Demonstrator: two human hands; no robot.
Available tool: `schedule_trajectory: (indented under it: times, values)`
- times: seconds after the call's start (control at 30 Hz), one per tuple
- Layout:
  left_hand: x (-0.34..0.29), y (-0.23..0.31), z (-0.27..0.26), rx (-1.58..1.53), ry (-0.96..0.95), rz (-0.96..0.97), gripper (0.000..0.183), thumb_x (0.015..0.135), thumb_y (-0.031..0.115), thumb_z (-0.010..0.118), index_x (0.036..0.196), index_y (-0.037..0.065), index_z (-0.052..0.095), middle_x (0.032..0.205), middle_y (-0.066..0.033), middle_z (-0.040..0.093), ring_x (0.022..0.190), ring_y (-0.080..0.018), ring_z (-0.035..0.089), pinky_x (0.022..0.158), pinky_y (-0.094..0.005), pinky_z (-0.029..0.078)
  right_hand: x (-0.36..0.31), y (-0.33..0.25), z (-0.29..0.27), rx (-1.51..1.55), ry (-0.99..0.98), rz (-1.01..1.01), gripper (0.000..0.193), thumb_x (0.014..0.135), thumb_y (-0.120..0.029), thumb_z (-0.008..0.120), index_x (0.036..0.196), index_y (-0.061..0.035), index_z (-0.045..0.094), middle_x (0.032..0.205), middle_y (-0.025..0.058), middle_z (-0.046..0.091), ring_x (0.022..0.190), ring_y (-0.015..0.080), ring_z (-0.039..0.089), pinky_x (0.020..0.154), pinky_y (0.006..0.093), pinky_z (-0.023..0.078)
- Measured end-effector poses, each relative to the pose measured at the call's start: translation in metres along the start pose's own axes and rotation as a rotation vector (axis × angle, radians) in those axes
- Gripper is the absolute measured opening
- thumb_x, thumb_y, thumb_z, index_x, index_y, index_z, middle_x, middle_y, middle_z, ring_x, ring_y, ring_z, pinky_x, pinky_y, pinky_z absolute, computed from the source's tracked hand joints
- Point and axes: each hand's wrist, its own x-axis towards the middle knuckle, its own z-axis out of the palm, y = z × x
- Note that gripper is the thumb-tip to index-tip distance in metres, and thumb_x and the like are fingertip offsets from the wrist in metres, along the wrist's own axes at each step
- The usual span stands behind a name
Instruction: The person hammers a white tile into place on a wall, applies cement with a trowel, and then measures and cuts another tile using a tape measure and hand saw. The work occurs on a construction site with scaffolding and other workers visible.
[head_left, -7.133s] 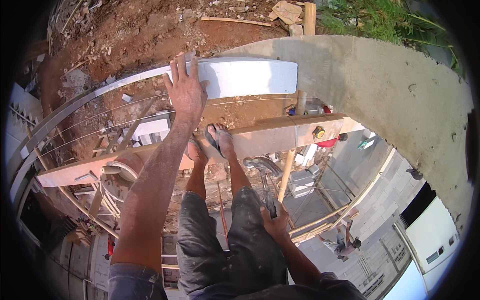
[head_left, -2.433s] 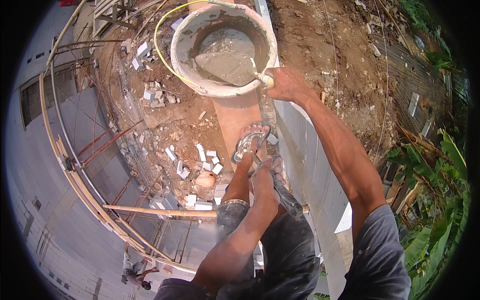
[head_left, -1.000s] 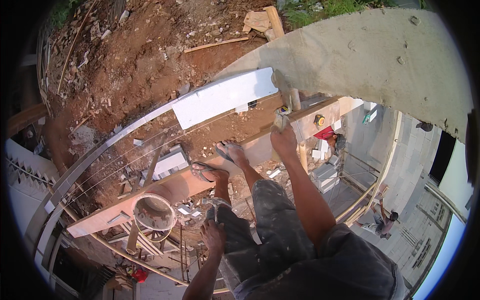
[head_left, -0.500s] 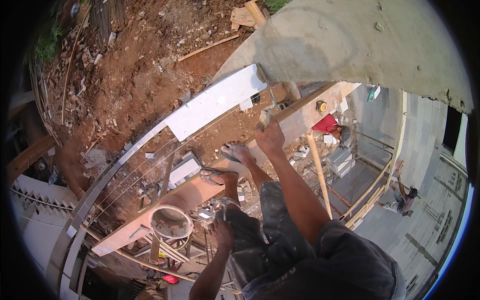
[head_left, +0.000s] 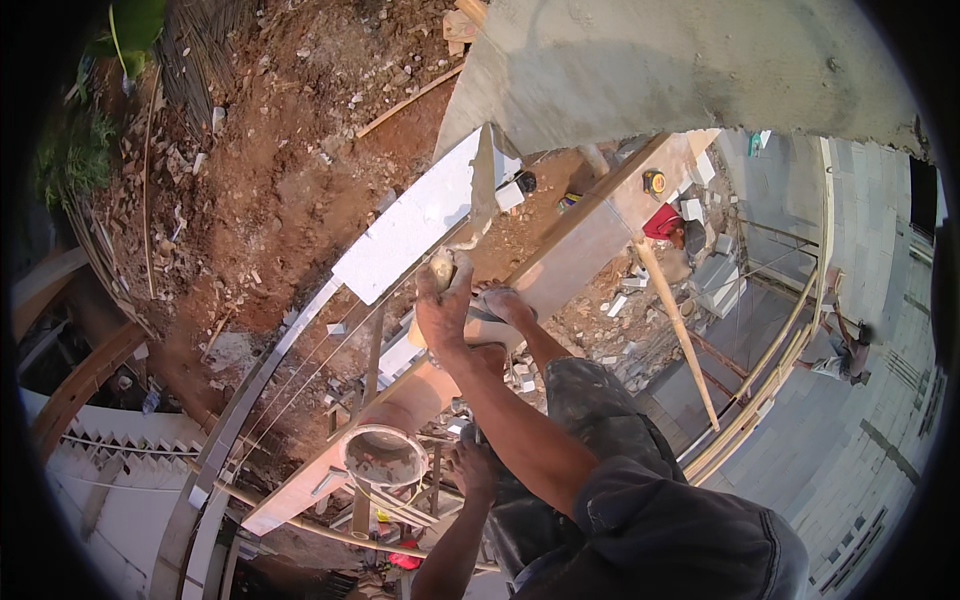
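My right hand grips the handle of a trowel. Its blade lies against the near end of a curved wall of white blocks, with grey mortar about it. By my knee, my left hand has curled fingers; what they hold, if anything, I cannot make out. A round bucket with grey mortar in it stands left of that hand, on a long wooden plank. My sandalled feet are on the same plank, partly behind my right arm.
A yellow and black tape measure lies farther along the plank. A concrete slab spans the top right. Bamboo poles and a stretched string cross the drop. Below are rubble, a person in red and another person.
My right hand has swung left with the trowel, bringing the blade onto the white wall's end. The view has shifted, and my left hand stays near my knee.
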Motion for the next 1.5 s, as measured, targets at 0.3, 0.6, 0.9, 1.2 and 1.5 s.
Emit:
schedule_trajectory:
  times: [0.3, 0.6, 0.9, 1.2, 1.5]
  values:
    - [-0.006, -0.09, 0.109, -0.086, 0.06, 0.119, 0.061, 0.083, 0.032, 0.058, 0.136, 0.008, 0.039, 0.124, -0.0152, 0.048, 0.12, -0.0329, 0.044, 0.103, -0.0503, 0.03, 0.008, -0.056, 0.04, 0.897, -0.076, 0.53, 0.031, 0.094, -0.038, 0.049, 0.107, -0.0116, 0.04, 0.087, 0.0059, 0.047, 0.065, 0.018, 0.055, 0.053, 0.0348, 0.05]
    - [-0.008, -0.04, 0.037, 0.167, 0.118, 0.127, 0.043, 0.088, 0.03, 0.053, 0.121, 0.003, 0.048, 0.118, -0.0168, 0.052, 0.116, -0.0342, 0.048, 0.099, -0.0493, 0.035, 0.047, -0.049, 0.061, 0.817, 0.021, 0.536, 0.028, 0.096, -0.036, 0.046, 0.106, -0.0105, 0.039, 0.091, 0.0056, 0.044, 0.072, 0.021, 0.052, 0.064, 0.0416, 0.05]
    - [0.001, 0.006, -0.01, 0.067, 0.008, -0.045, 0.03, 0.09, 0.028, 0.051, 0.105, 0.002, 0.055, 0.112, -0.0176, 0.056, 0.112, -0.0348, 0.05, 0.095, -0.0501, 0.038, 0.051, -0.073, 0.031, 0.823, -0.064, 0.678, 0.028, 0.093, -0.037, 0.047, 0.1, -0.0105, 0.041, 0.084, 0.0055, 0.044, 0.063, 0.0192, 0.051, 0.052, 0.0387, 0.047]
    - [0.005, 0.01, -0.019, 0.049, -0.081, -0.108, 0.035, 0.089, 0.029, 0.051, 0.109, 0.0, 0.054, 0.119, -0.0214, 0.055, 0.116, -0.0364, 0.05, 0.097, -0.0505, 0.038, 0.066, -0.088, 0.001, 0.714, -0.141, 0.691, 0.029, 0.096, -0.037, 0.042, 0.105, -0.0096, 0.04, 0.086, 0.006, 0.046, 0.064, 0.0192, 0.053, 0.052, 0.0377, 0.046]
    - [0.009, 0.009, -0.024, 0.042, -0.077, -0.098, 0.031, 0.089, 0.025, 0.051, 0.106, -0.001, 0.055, 0.115, -0.0202, 0.055, 0.117, -0.037, 0.048, 0.097, -0.0482, 0.038, 0.071, -0.096, -0.012, 0.706, -0.172, 0.734, 0.027, 0.096, -0.037, 0.041, 0.103, -0.0111, 0.04, 0.082, 0.006, 0.046, 0.062, 0.02, 0.053, 0.051, 0.0387, 0.046]
